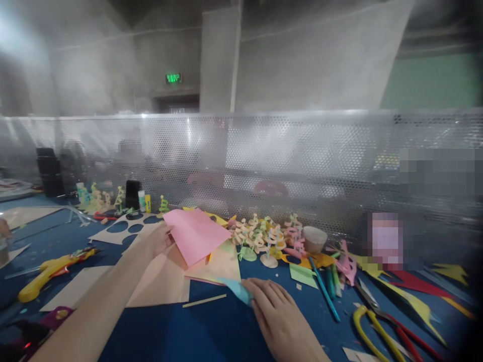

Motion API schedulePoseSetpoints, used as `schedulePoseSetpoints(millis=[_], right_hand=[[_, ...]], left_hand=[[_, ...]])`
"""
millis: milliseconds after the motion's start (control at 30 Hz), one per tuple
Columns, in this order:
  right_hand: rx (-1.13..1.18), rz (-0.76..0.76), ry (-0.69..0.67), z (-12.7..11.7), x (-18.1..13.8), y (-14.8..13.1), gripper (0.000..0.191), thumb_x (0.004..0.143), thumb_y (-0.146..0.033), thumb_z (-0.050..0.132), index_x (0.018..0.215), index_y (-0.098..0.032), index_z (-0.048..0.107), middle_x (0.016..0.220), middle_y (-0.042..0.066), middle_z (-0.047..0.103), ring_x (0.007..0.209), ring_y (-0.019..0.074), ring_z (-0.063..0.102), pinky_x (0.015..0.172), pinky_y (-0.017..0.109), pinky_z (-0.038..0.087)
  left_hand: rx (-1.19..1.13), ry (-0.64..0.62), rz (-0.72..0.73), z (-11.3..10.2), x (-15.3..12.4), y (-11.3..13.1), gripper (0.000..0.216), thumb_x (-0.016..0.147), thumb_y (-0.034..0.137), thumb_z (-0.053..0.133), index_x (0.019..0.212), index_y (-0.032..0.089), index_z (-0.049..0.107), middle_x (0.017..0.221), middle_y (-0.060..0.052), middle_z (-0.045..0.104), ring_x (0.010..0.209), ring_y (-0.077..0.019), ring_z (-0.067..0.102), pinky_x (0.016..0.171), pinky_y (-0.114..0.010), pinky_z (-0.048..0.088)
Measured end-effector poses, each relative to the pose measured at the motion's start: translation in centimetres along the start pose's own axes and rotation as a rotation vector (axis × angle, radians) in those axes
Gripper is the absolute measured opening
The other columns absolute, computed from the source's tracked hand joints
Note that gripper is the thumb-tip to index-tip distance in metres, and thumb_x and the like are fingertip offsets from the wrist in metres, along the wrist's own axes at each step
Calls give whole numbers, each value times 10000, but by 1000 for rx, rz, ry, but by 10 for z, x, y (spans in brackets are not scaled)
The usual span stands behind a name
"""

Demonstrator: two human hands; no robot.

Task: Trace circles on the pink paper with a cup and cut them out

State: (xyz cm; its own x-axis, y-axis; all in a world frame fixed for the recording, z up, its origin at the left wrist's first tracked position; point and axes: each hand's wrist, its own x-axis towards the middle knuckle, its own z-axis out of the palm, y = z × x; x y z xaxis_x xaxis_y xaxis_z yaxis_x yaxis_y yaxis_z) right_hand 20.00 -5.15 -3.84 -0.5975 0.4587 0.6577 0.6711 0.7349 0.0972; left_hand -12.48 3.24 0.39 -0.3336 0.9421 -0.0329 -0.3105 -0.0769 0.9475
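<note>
My left hand [160,239] reaches forward and grips the edge of a pink paper sheet [194,235], lifting it off a stack of peach paper sheets [166,281]. Lower down, my right hand [277,311] lies on the blue table [188,332], fingers together, pinching a small light-blue paper piece [237,290]. A thin wooden stick [204,300] lies just left of that hand.
Small paper figures [264,236] stand behind the sheets beside a round cup [314,239]. Scissors with yellow and red handles [381,327] and coloured pens [324,289] lie at right. A yellow glue gun [49,271] is at left. A perforated metal screen [264,156] bounds the table's far side.
</note>
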Motion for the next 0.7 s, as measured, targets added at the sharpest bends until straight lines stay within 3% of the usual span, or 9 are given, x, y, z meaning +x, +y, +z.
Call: schedulePoseSetpoints(millis=[233,333,533,700], right_hand=[[-177,-242,33,-12,2,-7,385,821,-87,372,1138,-212,550,1052,39,692,947,204,644,818,365,500],[-195,-250,80,-9,3,-9,338,876,-122,336,1094,-220,576,1012,19,704,920,177,643,826,346,474],[-197,-170,376,5,5,-5,419,979,-269,217,930,-291,632,919,-33,713,888,130,605,850,302,389],[-318,-236,325,-7,8,1,398,975,-234,256,950,-304,647,942,-64,716,925,146,587,821,313,390]], left_hand=[[-14,-102,-27,-3,0,-25,260,800,106,611,1052,171,594,1121,-99,632,987,-224,617,799,-352,536],[-20,-139,-24,-7,0,-27,331,747,76,648,1054,191,606,1178,-115,624,1081,-270,584,833,-347,539],[-42,-156,-39,-14,1,-23,461,747,23,614,1178,167,536,1200,-109,619,1111,-279,570,902,-365,505],[-80,-162,-81,-17,3,-23,421,771,32,587,1178,125,535,1060,-145,683,961,-240,660,856,-342,532]])
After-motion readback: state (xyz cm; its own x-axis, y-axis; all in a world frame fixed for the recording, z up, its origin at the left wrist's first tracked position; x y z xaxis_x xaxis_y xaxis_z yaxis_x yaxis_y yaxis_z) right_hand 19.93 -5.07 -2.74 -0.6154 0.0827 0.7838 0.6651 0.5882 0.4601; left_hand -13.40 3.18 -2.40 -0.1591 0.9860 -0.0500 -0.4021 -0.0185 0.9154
